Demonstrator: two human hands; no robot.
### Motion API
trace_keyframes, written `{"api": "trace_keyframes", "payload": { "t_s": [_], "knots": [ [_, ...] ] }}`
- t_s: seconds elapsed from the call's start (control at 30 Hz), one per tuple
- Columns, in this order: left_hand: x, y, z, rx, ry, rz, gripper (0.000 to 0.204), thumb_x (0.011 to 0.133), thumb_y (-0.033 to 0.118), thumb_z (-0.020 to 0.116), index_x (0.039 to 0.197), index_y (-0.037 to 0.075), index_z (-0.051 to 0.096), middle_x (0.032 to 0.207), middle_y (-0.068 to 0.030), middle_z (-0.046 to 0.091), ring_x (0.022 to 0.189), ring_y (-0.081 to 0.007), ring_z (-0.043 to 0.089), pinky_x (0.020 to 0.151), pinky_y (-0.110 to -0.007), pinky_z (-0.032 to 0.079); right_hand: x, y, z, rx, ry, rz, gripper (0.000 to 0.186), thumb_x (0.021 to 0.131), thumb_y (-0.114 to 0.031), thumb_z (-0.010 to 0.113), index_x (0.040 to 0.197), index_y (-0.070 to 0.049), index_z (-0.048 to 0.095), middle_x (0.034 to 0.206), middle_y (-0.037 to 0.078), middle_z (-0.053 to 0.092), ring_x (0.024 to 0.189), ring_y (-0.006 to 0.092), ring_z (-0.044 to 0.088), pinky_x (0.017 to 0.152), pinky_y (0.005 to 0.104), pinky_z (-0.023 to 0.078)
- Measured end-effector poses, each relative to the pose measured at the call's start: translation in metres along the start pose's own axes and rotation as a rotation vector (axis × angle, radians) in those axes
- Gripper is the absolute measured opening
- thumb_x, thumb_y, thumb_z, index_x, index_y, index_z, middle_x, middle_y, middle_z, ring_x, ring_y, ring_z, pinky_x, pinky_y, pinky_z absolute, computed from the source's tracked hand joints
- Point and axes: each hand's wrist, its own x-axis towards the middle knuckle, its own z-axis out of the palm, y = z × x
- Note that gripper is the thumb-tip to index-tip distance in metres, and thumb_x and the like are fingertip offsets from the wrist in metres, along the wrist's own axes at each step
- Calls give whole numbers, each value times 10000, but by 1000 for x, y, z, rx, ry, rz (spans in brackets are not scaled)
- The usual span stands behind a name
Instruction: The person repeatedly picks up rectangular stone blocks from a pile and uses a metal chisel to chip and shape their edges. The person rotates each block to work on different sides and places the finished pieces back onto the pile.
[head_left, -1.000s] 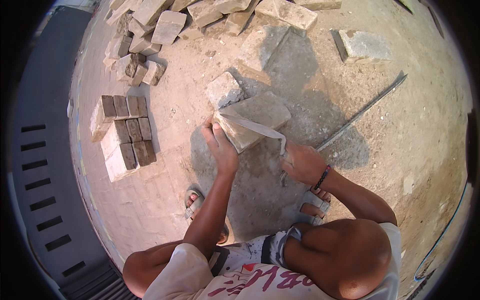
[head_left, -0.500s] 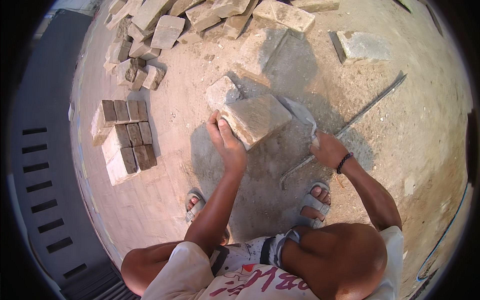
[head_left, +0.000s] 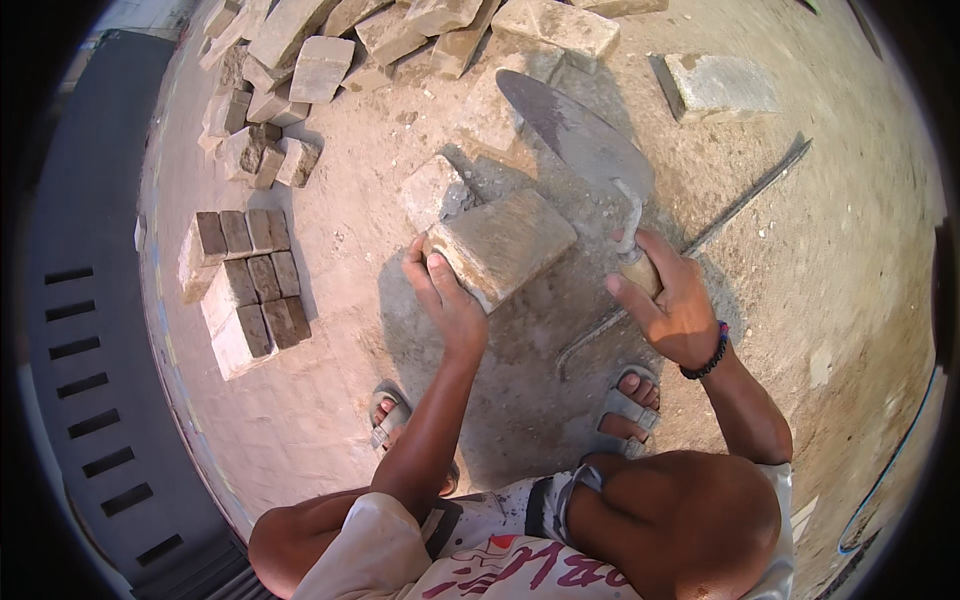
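Observation:
In front of my feet a tan paver block (head_left: 505,245) rests tilted against a smaller, rough-edged block piece (head_left: 435,192). My left hand (head_left: 447,302) grips the paver's near left end, thumb on top and fingers round its side. A pointed trowel (head_left: 585,135) with a grey, worn blade and a wooden handle is in my right hand (head_left: 675,305). Its blade is raised flat above the ground, beyond the paver's right end and apart from it. My right fingers are wrapped round the handle.
Small blocks stand neatly grouped at the left (head_left: 250,290). A loose heap of pavers (head_left: 350,50) lies at the far side, with a single block (head_left: 720,88) at the far right. A thin metal bar (head_left: 740,205) with a bent end crosses the ground on the right.
The trowel has swung up and away from the paver's right end, its blade now turned broadside. My right hand has rolled over with it. My left hand stays on the paver.

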Motion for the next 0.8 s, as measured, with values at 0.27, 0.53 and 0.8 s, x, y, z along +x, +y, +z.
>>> {"api": "trace_keyframes", "payload": {
  "t_s": [0.27,0.53,0.8],
  "knots": [
    [-1,9,8,112,-54,-10,435,1069,298,352,1340,-38,403,1242,-158,483,1145,-217,475,1013,-356,373,36,69,15,-200,-226,174,388,897,-251,647,1141,33,547,941,247,663,906,399,675,806,446,512],
    [-2,10,6,94,-71,-38,443,1069,305,346,1334,-46,406,1251,-169,498,1147,-225,477,1014,-361,370,36,83,43,-255,-250,125,365,873,-208,632,1133,37,556,953,285,664,916,431,670,788,476,515],
    [5,-1,0,84,-55,-18,431,1074,303,339,1321,-42,416,1231,-168,500,1135,-230,485,1010,-362,372,40,58,41,-392,-239,75,342,841,-175,651,1095,38,566,912,278,670,865,482,650,768,505,518]
  ]
}}
